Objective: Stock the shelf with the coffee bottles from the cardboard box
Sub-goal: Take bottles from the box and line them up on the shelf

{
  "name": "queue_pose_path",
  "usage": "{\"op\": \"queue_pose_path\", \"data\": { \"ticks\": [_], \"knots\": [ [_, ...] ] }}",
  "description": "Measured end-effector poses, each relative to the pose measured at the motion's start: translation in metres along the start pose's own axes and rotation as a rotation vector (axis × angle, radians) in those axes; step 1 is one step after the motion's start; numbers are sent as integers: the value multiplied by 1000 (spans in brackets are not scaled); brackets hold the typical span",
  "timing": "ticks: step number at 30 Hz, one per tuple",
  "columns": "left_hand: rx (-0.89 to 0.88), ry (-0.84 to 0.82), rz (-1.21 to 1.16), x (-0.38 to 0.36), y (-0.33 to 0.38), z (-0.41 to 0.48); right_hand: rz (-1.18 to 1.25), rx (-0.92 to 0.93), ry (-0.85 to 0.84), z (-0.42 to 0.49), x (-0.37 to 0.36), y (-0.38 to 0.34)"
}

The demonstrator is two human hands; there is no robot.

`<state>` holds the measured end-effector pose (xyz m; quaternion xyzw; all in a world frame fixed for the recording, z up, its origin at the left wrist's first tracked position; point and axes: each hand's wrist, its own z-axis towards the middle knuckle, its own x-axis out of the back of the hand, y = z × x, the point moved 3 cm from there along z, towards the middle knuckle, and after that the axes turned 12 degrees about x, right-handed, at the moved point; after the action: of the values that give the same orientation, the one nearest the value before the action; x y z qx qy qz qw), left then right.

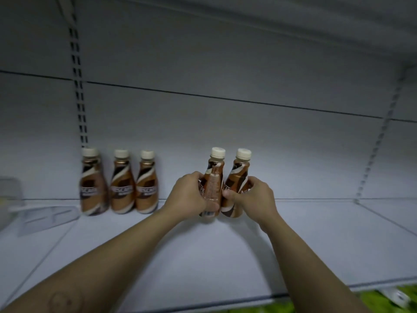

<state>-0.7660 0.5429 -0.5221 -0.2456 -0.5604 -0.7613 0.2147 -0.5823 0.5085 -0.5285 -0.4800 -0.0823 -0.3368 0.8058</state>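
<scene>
Left hand (188, 195) wrapped a brown white-capped coffee bottle (212, 184); right hand (252, 197) clasped its touching twin (237, 181). Both stood on the white metal shelf (203, 256), three shelved bottles (119, 184) at nine o'clock.

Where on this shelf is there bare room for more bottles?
Free: the gap between the three standing bottles and the left hand, all right of the right hand, and the shelf front. Crowded: back left, by the clear divider.

White shelf (203, 256): 3 coffee bottles (121, 184) upright at back left, clear plastic divider (48, 216) beside them.
</scene>
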Motion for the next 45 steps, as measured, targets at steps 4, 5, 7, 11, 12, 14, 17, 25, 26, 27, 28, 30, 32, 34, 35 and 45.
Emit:
{"op": "queue_pose_path", "data": {
  "ticks": [4,5,7,11,12,14,17,25,26,27,28,30,32,34,35,45],
  "knots": [
    [62,68,37,11,-33,13,20,-18,-37,16,-50,3],
    [58,91,39,11,-37,15,23,-29,-22,20,-58,5],
    [50,126,35,12,-43,20,32,-51,18,26,-73,9],
    [67,132,61,18,-59,29,-21,-26,5,36,-98,10],
    [76,132,83,20,-63,31,-42,-17,-29,41,-101,9],
    [62,150,117,22,-65,31,-79,-26,-111,50,-105,5],
    [-14,197,118,22,-58,27,-70,-28,-121,50,-108,5],
    [-27,249,186,22,-60,18,87,-37,67,21,-100,23],
    [-28,254,205,22,-60,17,64,-34,80,20,-101,23],
    [-29,255,218,22,-60,16,42,-24,87,18,-103,23],
    [-29,256,223,22,-61,17,30,-15,89,18,-104,23],
    [-25,257,213,22,-61,18,45,-15,89,18,-105,23],
    [-26,243,202,24,-60,17,62,-27,91,18,-103,22],
    [-35,223,201,25,-59,18,66,-27,94,19,-103,19],
    [-31,211,202,25,-59,16,70,-28,95,17,-104,18],
    [-79,401,46,36,-58,14,86,34,31,11,-114,12]
  ]
}}
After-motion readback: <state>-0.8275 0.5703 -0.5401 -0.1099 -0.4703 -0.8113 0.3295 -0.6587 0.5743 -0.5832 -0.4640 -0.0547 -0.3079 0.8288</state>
